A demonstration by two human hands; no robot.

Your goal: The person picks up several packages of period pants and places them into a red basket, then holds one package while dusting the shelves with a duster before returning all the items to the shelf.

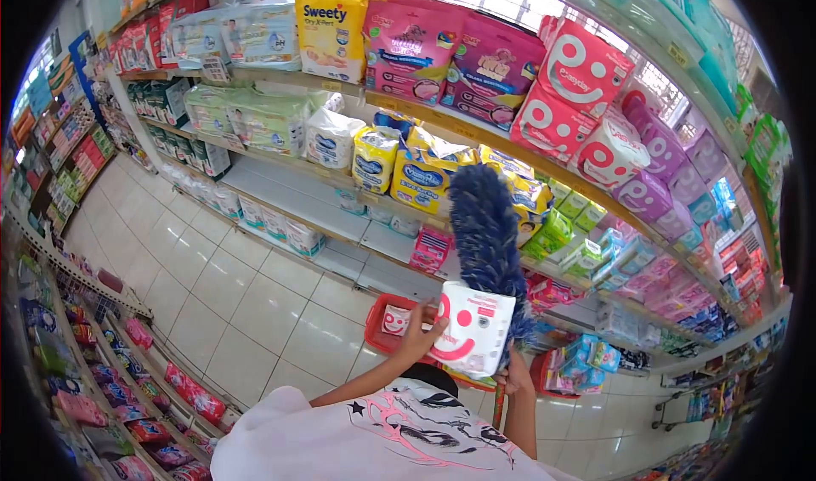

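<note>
My left hand (pixel 416 335) is closed on the left side of a white tissue pack (pixel 473 328) printed with a pink smiling face. Just right of it, my right hand (pixel 515 377) grips the handle of a feather duster (pixel 486 226). The fluffy dark-blue head points up towards the shelves and passes behind the pack. Below my left hand, a red basket (pixel 374 332) on the floor has another white-and-pink pack (pixel 395 319) in it. Part of the basket is hidden by my arm and the pack.
Shelves ahead hold yellow diaper packs (pixel 422 179), pink pouches (pixel 408 48) and red tissue packs (pixel 586 66). A second red basket (pixel 544 379) with blue packs (pixel 586 362) stands right. Tiled floor (pixel 246 302) runs left, beside another stocked shelf (pixel 102 370).
</note>
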